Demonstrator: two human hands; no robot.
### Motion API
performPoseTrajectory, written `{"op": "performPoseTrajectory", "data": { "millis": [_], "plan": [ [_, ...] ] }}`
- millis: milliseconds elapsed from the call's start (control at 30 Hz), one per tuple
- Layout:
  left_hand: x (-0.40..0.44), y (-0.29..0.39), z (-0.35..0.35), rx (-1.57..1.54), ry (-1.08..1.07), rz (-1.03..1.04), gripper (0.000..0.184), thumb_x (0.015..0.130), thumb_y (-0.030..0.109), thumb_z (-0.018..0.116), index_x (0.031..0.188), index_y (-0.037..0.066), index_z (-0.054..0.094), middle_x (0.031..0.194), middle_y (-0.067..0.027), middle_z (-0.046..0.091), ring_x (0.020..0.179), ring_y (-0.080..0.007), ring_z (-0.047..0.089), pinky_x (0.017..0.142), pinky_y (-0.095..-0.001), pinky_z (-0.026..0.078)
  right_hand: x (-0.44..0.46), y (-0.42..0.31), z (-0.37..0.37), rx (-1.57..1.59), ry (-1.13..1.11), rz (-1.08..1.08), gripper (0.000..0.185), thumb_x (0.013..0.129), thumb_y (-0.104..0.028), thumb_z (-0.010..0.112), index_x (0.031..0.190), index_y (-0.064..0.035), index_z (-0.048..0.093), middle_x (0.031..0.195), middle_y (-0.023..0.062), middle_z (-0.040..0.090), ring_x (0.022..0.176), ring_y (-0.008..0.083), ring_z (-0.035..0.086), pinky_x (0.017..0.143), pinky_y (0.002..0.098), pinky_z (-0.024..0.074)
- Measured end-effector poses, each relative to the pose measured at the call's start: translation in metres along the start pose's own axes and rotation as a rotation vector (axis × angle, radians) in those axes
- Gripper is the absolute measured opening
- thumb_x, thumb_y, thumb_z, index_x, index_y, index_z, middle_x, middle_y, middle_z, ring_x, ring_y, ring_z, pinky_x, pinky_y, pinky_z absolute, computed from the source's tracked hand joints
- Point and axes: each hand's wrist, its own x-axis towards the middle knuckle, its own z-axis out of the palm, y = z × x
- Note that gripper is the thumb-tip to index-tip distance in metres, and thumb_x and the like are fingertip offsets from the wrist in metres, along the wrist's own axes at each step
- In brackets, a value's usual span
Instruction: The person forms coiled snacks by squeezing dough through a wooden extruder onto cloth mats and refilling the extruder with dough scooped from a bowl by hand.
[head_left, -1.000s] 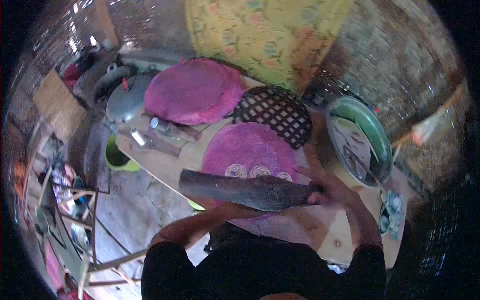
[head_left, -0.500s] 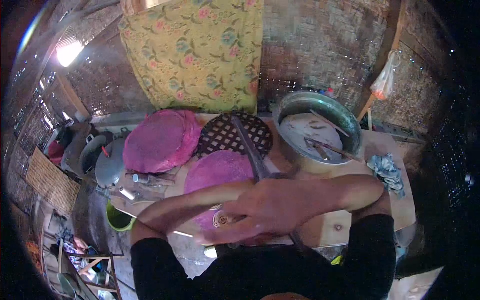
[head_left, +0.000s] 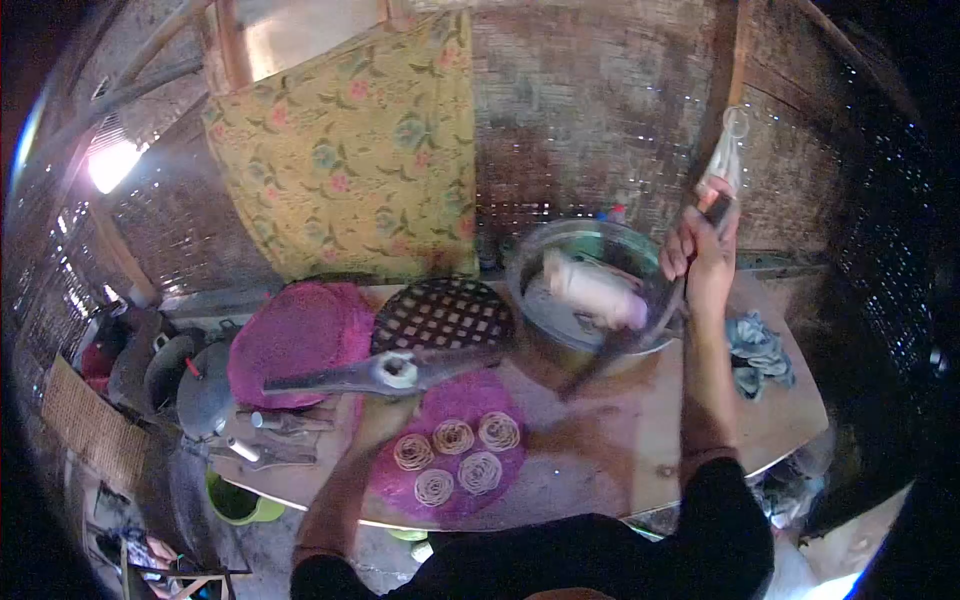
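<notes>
My left hand [head_left: 385, 418] is closed under a long dark wooden bar [head_left: 330, 380], whose middle hole shows pale material. The bar lies level above the edge of a pink round mat [head_left: 455, 400], where several pale coiled nests [head_left: 480, 472] sit. Raised at the right, my right hand [head_left: 705, 250] grips a dark wooden handle [head_left: 716, 208]. A blurred pale cylinder [head_left: 595, 290] hangs over the large metal basin [head_left: 520, 285]; its link to the handle is partly smeared by motion.
Behind the mat are a black lattice tray [head_left: 440, 308] and stacked pink discs [head_left: 300, 335]. Bottles [head_left: 290, 422] lie at the left, with pans [head_left: 210, 390] beyond. A grey-blue cloth [head_left: 757, 350] rests at the right. A floral cloth [head_left: 345, 160] hangs on the wall.
My hands have moved apart, the left towards the mat's left side and the right up beside the basin. The coiled nests are more exposed, and the view has shifted.
</notes>
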Motion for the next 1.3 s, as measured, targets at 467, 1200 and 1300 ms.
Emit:
{"op": "performPoseTrajectory", "data": {
  "millis": [467, 1200, 1300],
  "plan": [
    [0.069, 0.007, -0.045, -1.053, 0.859, -0.123, 0.028, 0.084, 0.018, 0.056, 0.103, -0.003, 0.056, 0.088, -0.0105, 0.060, 0.079, -0.0175, 0.059, 0.068, -0.0298, 0.048, -0.049, 0.128, -0.114, -2.077, -0.828, 0.347, 0.030, 0.085, -0.027, 0.053, 0.108, -0.0095, 0.059, 0.099, 0.0173, 0.062, 0.094, 0.0317, 0.060, 0.082, 0.0402, 0.0474],
    [-0.086, -0.095, -0.124, -0.089, 1.240, -0.300, 0.023, 0.084, 0.015, 0.057, 0.099, -0.001, 0.059, 0.076, -0.0057, 0.057, 0.057, -0.0115, 0.048, 0.051, -0.0269, 0.041, 0.062, 0.257, -0.166, -1.775, -1.109, 0.330, 0.036, 0.083, -0.039, 0.052, 0.114, -0.0240, 0.061, 0.095, 0.0120, 0.066, 0.081, 0.0315, 0.065, 0.077, 0.0449, 0.0504],
    [-0.076, -0.083, -0.124, -0.146, 1.015, -0.441, 0.025, 0.085, 0.026, 0.061, 0.080, 0.001, 0.060, 0.069, -0.0029, 0.055, 0.057, -0.0104, 0.047, 0.053, -0.0270, 0.039, 0.045, 0.275, -0.178, -1.682, -1.043, 0.384, 0.034, 0.084, -0.040, 0.051, 0.113, -0.0246, 0.062, 0.097, 0.0095, 0.066, 0.084, 0.0327, 0.064, 0.080, 0.0451, 0.0491]
  ]
}}
